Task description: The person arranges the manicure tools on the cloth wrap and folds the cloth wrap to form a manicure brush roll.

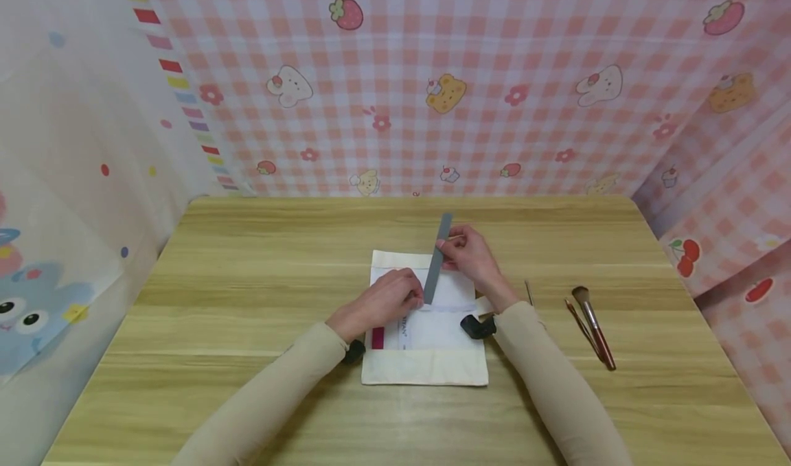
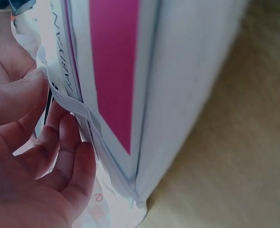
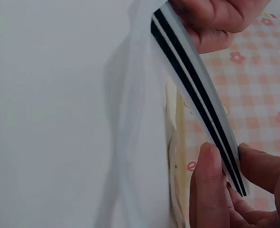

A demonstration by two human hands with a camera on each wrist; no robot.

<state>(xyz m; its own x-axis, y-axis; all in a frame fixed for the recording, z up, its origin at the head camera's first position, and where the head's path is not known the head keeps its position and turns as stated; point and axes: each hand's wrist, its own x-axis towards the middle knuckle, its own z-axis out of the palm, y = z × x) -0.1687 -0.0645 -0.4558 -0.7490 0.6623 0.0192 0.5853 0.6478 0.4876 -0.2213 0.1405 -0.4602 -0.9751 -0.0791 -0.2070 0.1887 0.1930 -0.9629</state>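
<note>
Between thumb and fingers my right hand [image 1: 474, 259] pinches a long grey nail file [image 1: 437, 265], tilted over the pale fabric pouch [image 1: 426, 368]. The file's layered black-and-white edge faces the right wrist view, its lower end close to the other hand. My left hand [image 1: 384, 298] is over the pouch's middle, pinching a white elastic band [image 2: 73, 104] that runs across the pouch. Beside the band, a white piece with printed lettering and a magenta block [image 2: 114, 61] lies in the pouch.
Right of the pouch lie a fluffy brush with a red-brown handle [image 1: 598, 332] and a thinner brush [image 1: 583, 330]. Another thin stick [image 1: 529, 293] is partly hidden by the right sleeve. A checked cloth [image 1: 408, 130] hangs behind the wooden table [image 1: 247, 246].
</note>
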